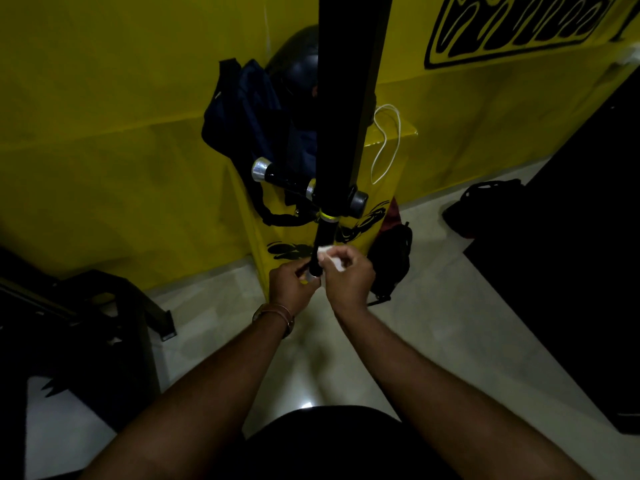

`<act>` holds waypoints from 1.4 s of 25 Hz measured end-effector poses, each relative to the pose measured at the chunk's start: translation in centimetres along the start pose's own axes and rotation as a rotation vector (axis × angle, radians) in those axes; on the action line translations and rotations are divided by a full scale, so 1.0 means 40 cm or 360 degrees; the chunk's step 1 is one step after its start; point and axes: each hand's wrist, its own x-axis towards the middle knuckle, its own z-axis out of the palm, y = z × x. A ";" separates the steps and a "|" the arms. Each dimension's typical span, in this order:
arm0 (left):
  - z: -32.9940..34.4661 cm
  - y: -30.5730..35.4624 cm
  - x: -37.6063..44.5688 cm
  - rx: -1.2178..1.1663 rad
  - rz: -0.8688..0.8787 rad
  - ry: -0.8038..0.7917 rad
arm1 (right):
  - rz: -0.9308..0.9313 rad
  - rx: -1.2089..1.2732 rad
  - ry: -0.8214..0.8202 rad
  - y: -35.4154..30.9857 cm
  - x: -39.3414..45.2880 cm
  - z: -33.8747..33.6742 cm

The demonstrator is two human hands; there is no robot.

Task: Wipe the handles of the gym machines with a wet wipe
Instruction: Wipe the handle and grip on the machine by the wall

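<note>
Handle: a black handle [321, 242] hangs below the dark machine post [349, 98], just under a yellow band [329, 216].
Left hand: the left hand [292, 284] has its fingers curled round the handle's lower end.
Right hand: the right hand [348, 275] pinches a white wet wipe [329, 252] against the handle.
Behind the handle: a dark blue backpack [249, 116] on a yellow ledge [398, 133].

We see a white wet wipe [330, 256] against a black handle [320, 244] ringed by a yellow band [329, 216], a navy backpack [252, 123], a yellow wall [121, 133] carrying black swirling motifs, a white cord [386, 143], and a pale glossy floor [415, 323].
</note>
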 end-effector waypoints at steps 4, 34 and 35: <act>0.003 -0.009 0.007 0.0010 -0.0063 -0.0016 | 0.0127 0.0242 0.0137 -0.021 0.044 -0.004; -0.013 0.021 0.020 -0.0035 -0.0203 -0.0113 | 0.0283 0.0411 0.0039 -0.040 0.046 -0.015; -0.012 0.022 0.020 -0.0045 -0.0187 -0.0108 | 0.0209 0.0390 0.0056 -0.055 0.053 -0.014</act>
